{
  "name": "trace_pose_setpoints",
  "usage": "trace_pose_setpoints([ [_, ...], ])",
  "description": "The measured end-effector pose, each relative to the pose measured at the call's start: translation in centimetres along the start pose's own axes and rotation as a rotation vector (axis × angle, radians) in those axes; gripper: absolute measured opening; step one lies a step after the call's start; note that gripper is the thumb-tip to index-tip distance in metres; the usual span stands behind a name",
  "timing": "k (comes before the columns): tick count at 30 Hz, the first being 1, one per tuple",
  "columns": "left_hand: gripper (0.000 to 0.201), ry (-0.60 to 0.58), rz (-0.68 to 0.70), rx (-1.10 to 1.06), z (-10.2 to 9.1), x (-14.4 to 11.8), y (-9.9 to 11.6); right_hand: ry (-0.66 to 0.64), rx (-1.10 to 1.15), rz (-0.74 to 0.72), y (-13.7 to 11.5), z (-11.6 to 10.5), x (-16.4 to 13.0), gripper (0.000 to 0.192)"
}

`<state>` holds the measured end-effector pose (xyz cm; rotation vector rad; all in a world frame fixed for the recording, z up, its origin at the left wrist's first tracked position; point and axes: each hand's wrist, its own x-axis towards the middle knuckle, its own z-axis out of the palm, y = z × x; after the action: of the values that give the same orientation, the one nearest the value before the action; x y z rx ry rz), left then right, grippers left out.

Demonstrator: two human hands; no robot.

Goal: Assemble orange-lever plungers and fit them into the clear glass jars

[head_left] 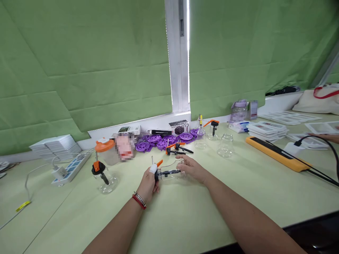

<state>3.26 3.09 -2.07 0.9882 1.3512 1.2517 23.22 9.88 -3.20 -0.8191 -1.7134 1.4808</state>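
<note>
A clear glass jar (172, 165) lies on its side between my hands, held above the table. My left hand (148, 181) is closed round the black lid (156, 174) at the jar's neck; an orange lever (159, 163) and a thin metal rod (152, 159) stick out there. The lid's black stem (169, 173) reaches inside the glass. My right hand (193, 167) curls its fingers over the jar's base end. Just beyond lie loose black-and-orange lid assemblies (176, 149). To the left stands a fitted glass jar (107, 183) with a black and orange top.
Purple plastic wheels (159, 140) and a boxed cup holder (180, 127) lie at the back. Glass jars (226, 145) stand right of centre. A yellow power strip (275, 153) and stacked white cards (267, 130) are farther right. Another person's hand (329, 137) shows at the right edge.
</note>
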Motion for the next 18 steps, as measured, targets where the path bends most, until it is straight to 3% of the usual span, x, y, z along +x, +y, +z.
trace_pose_setpoints([
  [7, 0.039, 0.001, 0.01, 0.013, 0.1, -0.1, 0.0, 0.044, 0.119, 0.094, 0.3, 0.2, 0.3, 0.049],
  [12, 0.042, 0.038, 0.017, -0.001, -0.4, 0.4, -0.3, -0.091, 0.289, 0.075, -0.5, -0.5, -0.5, 0.052],
  [18, 0.041, 0.019, 0.012, -0.025, -0.6, 0.5, -0.5, -0.092, 0.214, 0.157, 0.0, -0.5, -0.4, 0.055],
])
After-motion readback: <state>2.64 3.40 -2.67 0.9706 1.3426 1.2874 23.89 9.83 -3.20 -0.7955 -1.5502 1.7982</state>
